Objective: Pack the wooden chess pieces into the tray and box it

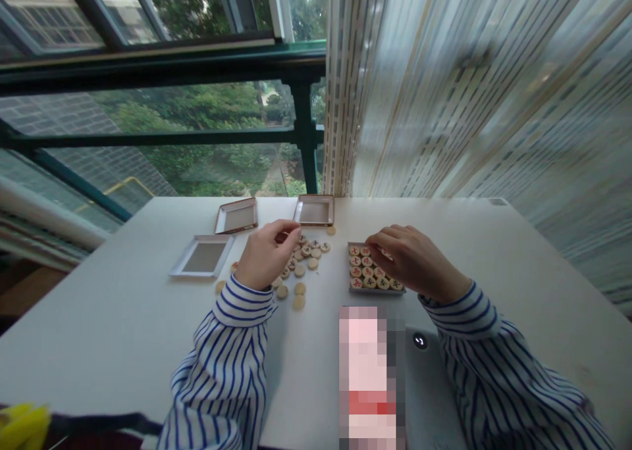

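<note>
Above loose discs (313, 263) my left hand (264, 259) pinches one — light, slick, best gripped by its rim; right hand (415, 262) curls over the tray (376, 292), grip unclear.

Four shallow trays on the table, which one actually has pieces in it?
The rightmost tray, under the right hand: it is packed with rows of red-marked discs. The other three trays, further left, show bare bottoms.

The left forearm (232, 345) and the right forearm (494, 351) are stretched forward. The left hand (266, 256) is raised slightly — thumb and forefinger pinched together; the right hand (412, 260) is laid palm down, fingers loosely bent.
</note>
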Tool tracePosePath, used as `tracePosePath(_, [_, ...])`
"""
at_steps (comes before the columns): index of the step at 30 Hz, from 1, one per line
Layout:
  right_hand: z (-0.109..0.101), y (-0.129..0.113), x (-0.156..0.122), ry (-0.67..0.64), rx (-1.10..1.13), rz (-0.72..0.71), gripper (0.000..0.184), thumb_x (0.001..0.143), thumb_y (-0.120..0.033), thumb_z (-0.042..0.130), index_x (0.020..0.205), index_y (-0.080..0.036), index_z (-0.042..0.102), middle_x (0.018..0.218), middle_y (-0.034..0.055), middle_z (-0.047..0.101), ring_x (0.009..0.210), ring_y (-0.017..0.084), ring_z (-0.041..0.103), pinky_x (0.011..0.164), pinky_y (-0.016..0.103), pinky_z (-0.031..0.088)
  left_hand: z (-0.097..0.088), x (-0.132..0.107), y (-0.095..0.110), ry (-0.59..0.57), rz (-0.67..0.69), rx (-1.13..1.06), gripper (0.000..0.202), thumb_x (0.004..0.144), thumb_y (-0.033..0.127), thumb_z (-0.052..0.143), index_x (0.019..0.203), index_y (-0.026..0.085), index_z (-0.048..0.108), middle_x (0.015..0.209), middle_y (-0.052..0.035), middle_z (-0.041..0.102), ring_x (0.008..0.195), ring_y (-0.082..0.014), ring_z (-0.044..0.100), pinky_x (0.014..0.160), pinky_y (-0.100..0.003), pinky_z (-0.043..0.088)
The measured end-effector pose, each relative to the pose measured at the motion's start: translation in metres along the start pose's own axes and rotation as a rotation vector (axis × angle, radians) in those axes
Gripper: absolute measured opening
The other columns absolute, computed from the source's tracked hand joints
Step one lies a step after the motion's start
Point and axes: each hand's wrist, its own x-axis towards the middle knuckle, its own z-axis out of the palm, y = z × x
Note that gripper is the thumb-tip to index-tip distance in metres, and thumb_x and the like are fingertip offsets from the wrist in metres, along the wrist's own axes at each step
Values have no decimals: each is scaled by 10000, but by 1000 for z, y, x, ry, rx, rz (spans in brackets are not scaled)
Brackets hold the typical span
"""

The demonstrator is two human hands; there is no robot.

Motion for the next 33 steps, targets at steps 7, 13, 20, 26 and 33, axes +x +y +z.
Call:
tracePosePath(7, [3,-7,1,25,31,2,203,854,-220,430,870,-160,624,798,62,631,762,162,535,699,279,351,-14,-17,-18,82,-19,-10,255,774,360,547,878,158,663,813,-43,689,709,-145,632,664,-234,496])
tracePosePath(13, [5,-20,6,18,25,-20,188,848,-219,442,865,-160,619,815,64,637,771,165,539,710,282,356,-17,-25,-32,122,-44,-68,249,766,363,555,832,147,661,774,-43,686,703,-150,635,656,-236,501])
tracePosePath(20, [5,-37,18,-15,11,-29,206,849,-226,438,897,-161,627,848,76,647,814,169,555,729,282,366,-3,-33,-40,48,-36,-101,253,786,361,525,848,151,651,777,-42,683,704,-150,631,675,-254,500])
tracePosePath(26, [12,-50,28,-53,-21,36,212,841,-246,445,918,-181,631,894,67,654,859,184,569,747,284,380,12,-26,-33,-17,21,12,232,800,324,494,857,162,650,796,-45,683,706,-147,622,694,-275,491])
tracePosePath(33, [27,-53,37,-81,-23,87,235,852,-257,418,916,-188,633,885,60,661,834,174,582,716,271,386,28,-27,-39,-17,94,120,196,800,258,491,868,166,651,811,-45,674,746,-156,607,720,-292,470])
